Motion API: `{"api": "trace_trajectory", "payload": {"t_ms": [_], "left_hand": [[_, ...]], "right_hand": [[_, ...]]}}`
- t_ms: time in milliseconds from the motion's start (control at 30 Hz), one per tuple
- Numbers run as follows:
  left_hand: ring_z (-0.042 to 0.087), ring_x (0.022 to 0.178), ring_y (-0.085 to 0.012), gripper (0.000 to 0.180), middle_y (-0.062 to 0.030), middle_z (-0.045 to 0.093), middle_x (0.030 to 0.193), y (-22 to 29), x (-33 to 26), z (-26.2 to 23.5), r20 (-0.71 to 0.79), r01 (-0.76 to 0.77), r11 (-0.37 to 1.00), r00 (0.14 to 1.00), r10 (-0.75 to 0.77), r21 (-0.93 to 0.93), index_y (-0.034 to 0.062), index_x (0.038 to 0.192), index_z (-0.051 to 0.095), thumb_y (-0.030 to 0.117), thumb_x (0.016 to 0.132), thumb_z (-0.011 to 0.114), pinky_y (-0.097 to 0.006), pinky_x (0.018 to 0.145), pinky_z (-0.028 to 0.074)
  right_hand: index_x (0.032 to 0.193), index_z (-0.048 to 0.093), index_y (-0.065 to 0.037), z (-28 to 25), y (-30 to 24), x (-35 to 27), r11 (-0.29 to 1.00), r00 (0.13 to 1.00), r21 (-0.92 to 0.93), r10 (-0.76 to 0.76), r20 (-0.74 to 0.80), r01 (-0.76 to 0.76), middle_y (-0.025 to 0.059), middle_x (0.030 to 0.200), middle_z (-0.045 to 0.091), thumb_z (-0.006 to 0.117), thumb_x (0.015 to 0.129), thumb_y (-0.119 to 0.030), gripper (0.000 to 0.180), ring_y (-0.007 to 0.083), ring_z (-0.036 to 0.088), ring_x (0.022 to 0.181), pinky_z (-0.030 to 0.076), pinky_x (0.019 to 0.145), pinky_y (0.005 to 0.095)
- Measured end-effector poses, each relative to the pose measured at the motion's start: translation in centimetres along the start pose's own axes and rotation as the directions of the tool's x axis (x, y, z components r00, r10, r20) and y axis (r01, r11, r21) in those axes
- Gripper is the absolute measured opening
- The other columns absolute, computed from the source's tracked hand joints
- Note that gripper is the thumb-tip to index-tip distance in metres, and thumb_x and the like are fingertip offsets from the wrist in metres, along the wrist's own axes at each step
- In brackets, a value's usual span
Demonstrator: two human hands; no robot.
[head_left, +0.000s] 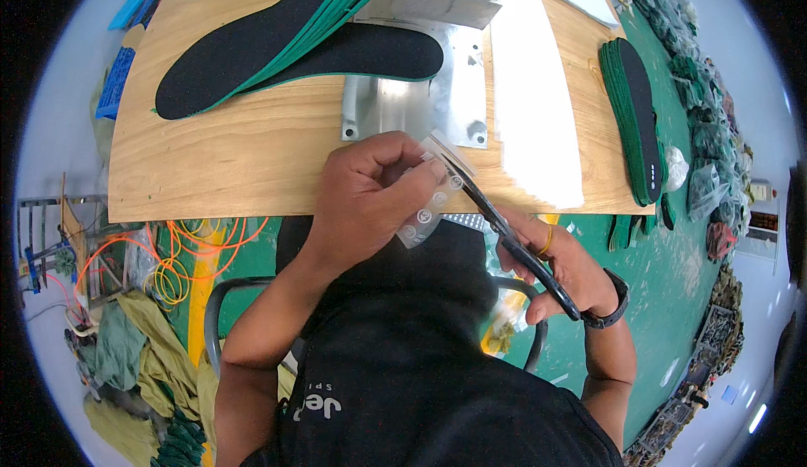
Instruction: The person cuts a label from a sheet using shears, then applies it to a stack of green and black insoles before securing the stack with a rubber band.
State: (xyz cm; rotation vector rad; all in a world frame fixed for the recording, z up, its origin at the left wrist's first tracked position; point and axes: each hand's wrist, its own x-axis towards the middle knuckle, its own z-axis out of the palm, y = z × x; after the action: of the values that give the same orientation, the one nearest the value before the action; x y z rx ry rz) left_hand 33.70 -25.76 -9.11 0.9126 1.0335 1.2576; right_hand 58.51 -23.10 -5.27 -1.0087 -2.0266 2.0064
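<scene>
Two hands meet at the near edge of the wooden worktop (pixel 252 156), just in front of the person's dark shirt. The left hand (pixel 370 194) is curled shut, pinching a clear plastic strip (pixel 429 206) dotted with small round pieces, its upper end tilted up over the bench edge. The right hand (pixel 559 265) grips black scissors (pixel 496 219), fingers through the loops, and the blades reach up to the top end of the strip; how far the blades are parted is hard to tell, as they overlap the plastic. By the look of it the cutting step is in hand, with the blades set at the end section of the strip. A clean snip would seem to call for the strip held taut and steady, the left fingertips kept clear of the blade line, and the blades squared between two of the round pieces. Beyond the hands lie a metal plate (pixel 420 101), black insoles with green edges (pixel 277 38), and a further stack of insoles (pixel 639 114) off to the right
</scene>
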Motion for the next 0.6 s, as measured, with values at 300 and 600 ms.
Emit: {"api": "trace_trajectory", "payload": {"t_ms": [300,600], "left_hand": [[0.048,0.051,-0.0008,0.012,0.002,0.055,0.06,-0.3,-0.1,-0.1,-0.019,-0.071,0.989,0.997,0.075,0.13,0.0024,0.077,0.061,0.01,0.086,0.062,-0.018,0.045,0.036],[0.049,0.052,-0.0014,0.012,0.0019,0.056,0.061,-0.2,-0.3,-0.2,0.001,-0.044,0.993,0.999,0.044,0.113,0.0027,0.076,0.061,0.01,0.085,0.063,-0.018,0.045,0.037]], "right_hand": [[0.14,0.036,0.0,0.1,0.8,0.3,0.999,0.999,-0.022,-0.05,0.013,0.05,0.0041,0.081,0.057,0.085,0.057,-0.051,0.109,0.0132,0.053,0.072,0.044,0.065,0.026],[0.139,0.039,0.001,0.6,1.1,0.0,0.999,0.999,0.027,-0.032,-0.034,0.033,-0.0009,0.069,0.053,0.085,0.058,-0.051,0.106,0.0088,0.05,0.063,0.038,0.056,0.0224]]}}
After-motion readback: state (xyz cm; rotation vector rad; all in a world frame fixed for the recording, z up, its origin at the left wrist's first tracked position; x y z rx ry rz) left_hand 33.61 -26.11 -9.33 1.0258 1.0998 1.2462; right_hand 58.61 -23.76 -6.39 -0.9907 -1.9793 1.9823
